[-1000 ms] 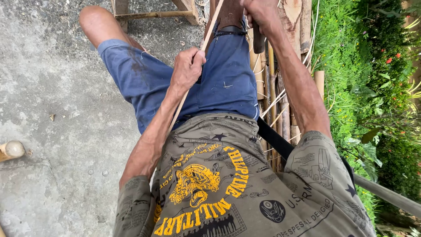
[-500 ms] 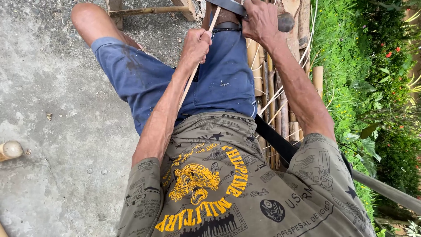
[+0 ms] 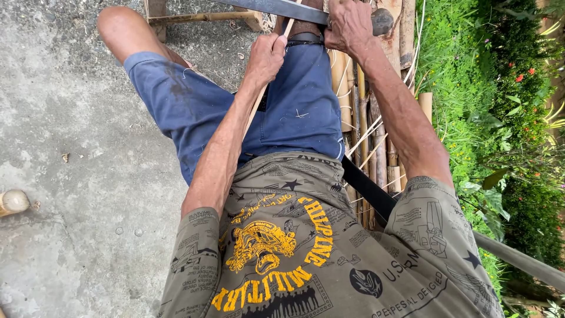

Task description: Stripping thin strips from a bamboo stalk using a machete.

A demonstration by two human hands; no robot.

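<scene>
My left hand (image 3: 266, 58) is closed around a thin pale bamboo strip (image 3: 256, 109) that runs along my forearm toward my lap. My right hand (image 3: 351, 25) grips the dark handle of a long metal blade (image 3: 276, 8), which lies across the top of the view just above the strip's upper end. Both hands sit over my blue shorts (image 3: 194, 106), near my raised knee.
Several bamboo poles and thin strips (image 3: 359, 118) lie stacked under my right arm. Grey concrete (image 3: 65, 176) spreads to the left, with a cut bamboo end (image 3: 13, 202) at its edge. A bamboo frame (image 3: 194, 16) stands at the top, and green plants (image 3: 494, 106) fill the right.
Both hands have moved up and away from my body. The blade has come into view across the top, and my left hand has slid farther up the strip.
</scene>
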